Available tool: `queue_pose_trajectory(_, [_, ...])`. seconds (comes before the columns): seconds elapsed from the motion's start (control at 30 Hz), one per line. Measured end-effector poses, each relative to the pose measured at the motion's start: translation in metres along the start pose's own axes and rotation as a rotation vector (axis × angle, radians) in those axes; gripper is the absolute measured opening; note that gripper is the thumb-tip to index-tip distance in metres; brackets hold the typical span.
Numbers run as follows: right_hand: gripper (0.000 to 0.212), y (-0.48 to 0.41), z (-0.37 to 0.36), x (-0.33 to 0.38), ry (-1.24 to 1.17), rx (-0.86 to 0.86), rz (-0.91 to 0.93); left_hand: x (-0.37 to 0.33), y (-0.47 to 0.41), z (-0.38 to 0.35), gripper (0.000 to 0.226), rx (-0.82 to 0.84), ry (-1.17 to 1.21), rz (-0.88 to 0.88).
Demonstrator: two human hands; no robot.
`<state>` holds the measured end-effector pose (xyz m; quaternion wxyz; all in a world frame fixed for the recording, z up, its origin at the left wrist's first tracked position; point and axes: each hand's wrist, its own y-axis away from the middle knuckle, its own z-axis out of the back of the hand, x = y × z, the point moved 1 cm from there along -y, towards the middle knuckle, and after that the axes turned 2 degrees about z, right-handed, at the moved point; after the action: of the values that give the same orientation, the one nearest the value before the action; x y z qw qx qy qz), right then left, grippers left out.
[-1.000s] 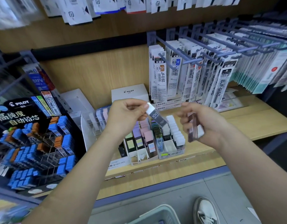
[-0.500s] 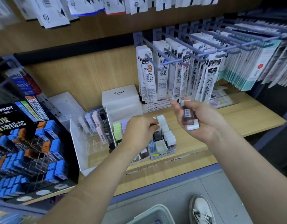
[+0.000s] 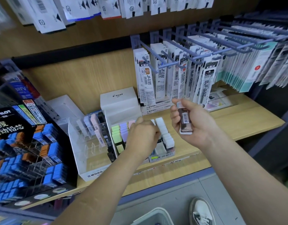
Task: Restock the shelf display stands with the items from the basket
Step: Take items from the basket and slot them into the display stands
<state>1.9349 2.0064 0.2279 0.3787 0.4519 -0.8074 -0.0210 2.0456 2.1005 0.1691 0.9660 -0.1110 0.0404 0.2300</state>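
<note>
While the left hand (image 3: 142,137) is held down in the white tiered display stand (image 3: 120,109) on the wooden shelf (image 3: 237,120), fingers curled, grasp not discernible, a brown translucent white-capped lead case (image 3: 184,120) is kept clamped by the right hand (image 3: 199,126) fingers just beside the stand.

Hidden and cut-off parts, shelf front.
Left hand (image 3: 142,135) covers the middle slots of the display stand (image 3: 162,155); what its curled fingers hold, if anything, is out of sight. Right hand (image 3: 198,125) grips lead cases (image 3: 184,120), count unclear, label print too small. Basket (image 3: 149,215) and shoe (image 3: 201,213) cut by bottom edge; top hanging packets (image 3: 47,18) blurred, cut by top edge.
</note>
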Motion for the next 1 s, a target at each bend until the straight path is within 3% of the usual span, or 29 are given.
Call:
queue_pose_trajectory(0.03, [0.023,0.0,-0.001,-0.001,-0.001,-0.001,0.009,-0.003,0.002,0.009,0.03,-0.014,0.135,0.054])
queue_pose_trajectory(0.13, [0.027,0.001,-0.007,-0.005,0.011,-0.008,0.049,-0.015,0.015,0.041,0.035,0.046,0.998,0.376])
queue_pose_trajectory(0.2, [0.026,0.001,-0.01,-0.011,0.024,0.024,0.057,-0.025,0.024,0.06,0.033,0.15,1.269,0.419])
queue_pose_trajectory(0.3, [0.024,0.005,-0.019,-0.024,0.062,0.091,0.047,-0.034,0.036,0.071,0.027,0.209,1.278,0.363])
queue_pose_trajectory(0.47, [0.037,0.007,-0.026,-0.036,0.189,0.069,0.061,-0.025,0.043,0.07,0.006,0.104,1.384,0.457])
queue_pose_trajectory(0.53, [0.041,0.007,-0.026,-0.04,0.303,0.026,0.066,-0.021,0.045,0.069,0.012,0.032,1.304,0.451])
queue_pose_trajectory(0.6, [0.043,0.006,-0.024,-0.043,0.498,-0.045,0.147,-0.014,0.047,0.067,0.019,-0.068,1.038,0.35])
queue_pose_trajectory(0.73, [0.048,0.003,-0.023,-0.047,0.793,-0.083,0.196,0.001,0.052,0.062,0.022,-0.319,0.136,0.038])
queue_pose_trajectory(0.8, [0.042,0.002,-0.023,-0.046,0.786,-0.023,0.133,0.004,0.056,0.057,0.042,-0.335,-0.006,-0.088])
queue_pose_trajectory(0.87, [0.03,0.002,-0.022,-0.043,0.809,0.019,0.115,0.005,0.058,0.057,0.056,-0.176,0.093,-0.143])
queue_pose_trajectory(0.93, [0.027,0.004,-0.021,-0.037,0.899,0.052,0.133,0.01,0.059,0.066,0.056,0.028,0.402,-0.054])
queue_pose_trajectory(1.0, [0.03,0.009,-0.023,-0.033,0.952,0.141,0.111,0.021,0.054,0.078,0.054,-0.014,0.718,0.112])
